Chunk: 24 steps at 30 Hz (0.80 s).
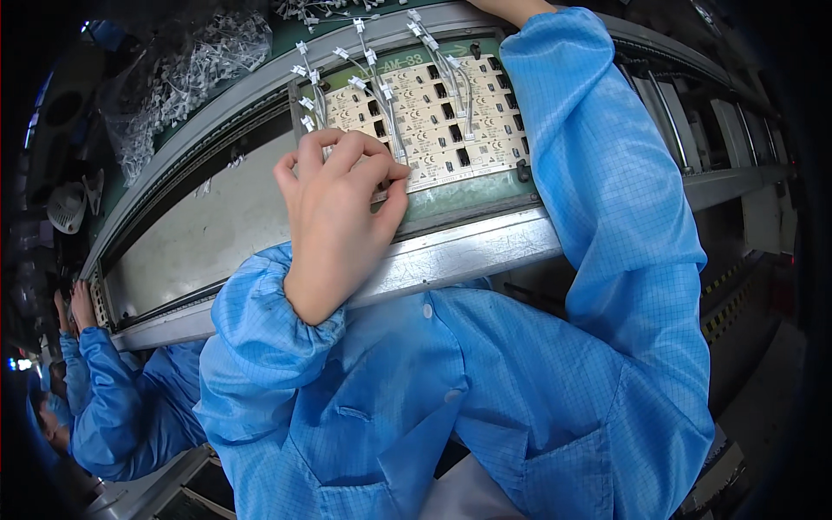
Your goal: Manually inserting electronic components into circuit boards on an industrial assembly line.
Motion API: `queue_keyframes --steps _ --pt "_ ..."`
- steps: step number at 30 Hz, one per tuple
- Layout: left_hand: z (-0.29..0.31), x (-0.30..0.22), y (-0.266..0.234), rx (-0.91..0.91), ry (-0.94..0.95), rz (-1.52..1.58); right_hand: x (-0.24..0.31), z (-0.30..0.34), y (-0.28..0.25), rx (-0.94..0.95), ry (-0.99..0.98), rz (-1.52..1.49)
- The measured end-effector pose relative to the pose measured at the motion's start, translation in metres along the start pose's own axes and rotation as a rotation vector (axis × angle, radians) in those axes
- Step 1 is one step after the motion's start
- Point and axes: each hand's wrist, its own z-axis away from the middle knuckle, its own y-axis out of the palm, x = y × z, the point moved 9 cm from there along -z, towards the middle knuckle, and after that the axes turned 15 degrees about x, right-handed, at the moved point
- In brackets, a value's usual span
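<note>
My left hand (340, 204) lies over the lower left part of a panel of cream circuit boards (425, 160). Its fingers are bent, with thumb and forefinger drawn together at the panel's lower edge; whatever they pinch is hidden. Short grey wire leads with white plugs (387, 91) stand up from the boards in several rows, some right beside my fingers. Black components sit in columns on the panel. A green fixture (468, 198) carries the panel. At the top edge, my right hand (517, 9) is mostly out of the picture, and its fingers cannot be seen.
A metal conveyor rail (472, 247) runs between my body and the fixture. Beyond the far rail lies a clear plastic bag of white-plugged wire leads (204, 74), with more loose leads (316, 9) at the top. Down the line at left, a co-worker in a blue sleeve (108, 381) reaches to the conveyor.
</note>
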Motion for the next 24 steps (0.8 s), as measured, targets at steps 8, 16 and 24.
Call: queue_keyframes --steps 8,16,24 --pt "0.006 -0.027 0.0 -0.079 0.105 -0.238 -0.017 -0.002 -0.013 -0.246 0.091 0.013" --pt "0.01 -0.035 -0.001 -0.118 0.165 -0.326 -0.041 0.053 -0.043 -0.058 0.111 -1.056" --pt "0.025 -0.034 0.004 -0.078 0.207 -0.275 0.018 0.13 -0.02 0.163 0.047 -1.2"
